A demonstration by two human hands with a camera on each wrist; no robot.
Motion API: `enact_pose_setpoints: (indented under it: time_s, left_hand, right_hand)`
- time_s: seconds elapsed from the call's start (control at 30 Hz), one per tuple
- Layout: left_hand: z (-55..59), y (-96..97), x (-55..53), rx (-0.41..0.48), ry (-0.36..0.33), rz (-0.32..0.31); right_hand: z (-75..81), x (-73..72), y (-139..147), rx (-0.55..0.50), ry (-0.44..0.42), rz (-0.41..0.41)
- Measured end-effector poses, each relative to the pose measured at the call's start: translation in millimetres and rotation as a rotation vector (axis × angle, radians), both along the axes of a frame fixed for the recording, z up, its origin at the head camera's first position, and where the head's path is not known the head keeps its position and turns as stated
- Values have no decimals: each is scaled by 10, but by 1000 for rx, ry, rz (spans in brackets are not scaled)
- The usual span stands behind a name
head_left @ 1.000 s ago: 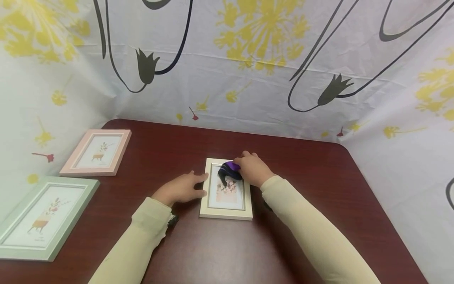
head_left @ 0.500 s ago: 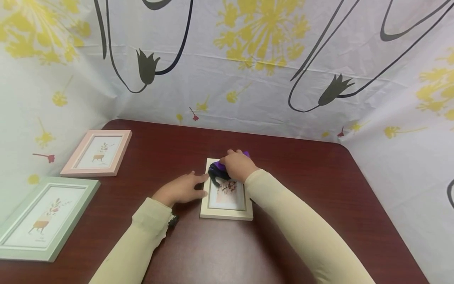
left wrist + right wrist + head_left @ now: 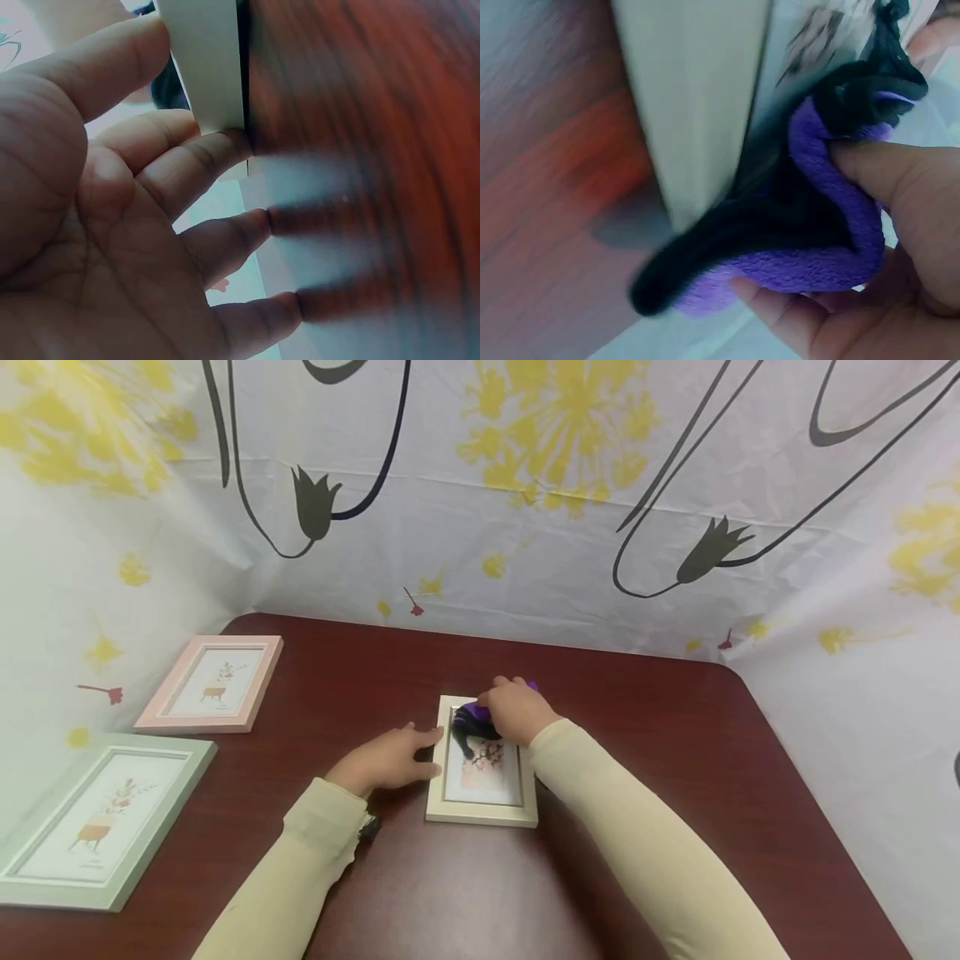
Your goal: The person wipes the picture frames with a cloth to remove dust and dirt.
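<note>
A cream picture frame (image 3: 482, 814) lies flat on the table, its picture of pink blossoms partly covered. My right hand (image 3: 517, 712) grips a bunched purple and black cloth (image 3: 477, 723) over the upper part of the glass. In the right wrist view, thumb and fingers pinch the cloth's purple fleece (image 3: 817, 274), and its black edge hangs past the frame's border (image 3: 694, 82). At the frame's left side rests my left hand (image 3: 384, 760), fingers spread. The left wrist view shows its thumb and fingertips against the frame's side (image 3: 210, 67), other fingertips on the table.
Two more framed pictures lie at the table's left side: a pink frame (image 3: 167, 718) farther back and a larger green one (image 3: 161, 822) nearer. Patterned white sheeting (image 3: 465, 543) rises behind the dark red table (image 3: 637, 735) and along both sides.
My right hand has slid the cloth leftward across the glass, then slightly back to the right. The left hand has stayed at the frame's left edge.
</note>
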State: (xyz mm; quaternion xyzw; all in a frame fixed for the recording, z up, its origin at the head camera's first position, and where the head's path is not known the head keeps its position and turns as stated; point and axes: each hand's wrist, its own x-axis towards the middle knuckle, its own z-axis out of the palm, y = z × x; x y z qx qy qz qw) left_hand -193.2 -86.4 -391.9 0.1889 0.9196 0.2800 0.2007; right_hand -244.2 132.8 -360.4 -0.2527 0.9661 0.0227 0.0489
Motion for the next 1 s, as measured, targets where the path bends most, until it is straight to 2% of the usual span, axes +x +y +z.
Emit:
enact_pose_setpoints:
  time_s: [0.17,0.33,0.57,0.73,1.0]
  left_hand:
    - [-10,46,-4,-3,2,8]
    - [-33,26,-7,-28,7,25]
    - [-29,-22,7,-29,11,22]
    - [-12,-37,9,-24,17,13]
    - [-23,-44,8,-14,6,-18]
  right_hand:
    - [24,37,265,-11,14,-23]
    - [18,63,309,-43,-15,-29]
    - [0,72,150,-61,-3,-81]
    - [-24,63,-17,-17,34,-103]
    - [-41,35,-287,46,49,-54]
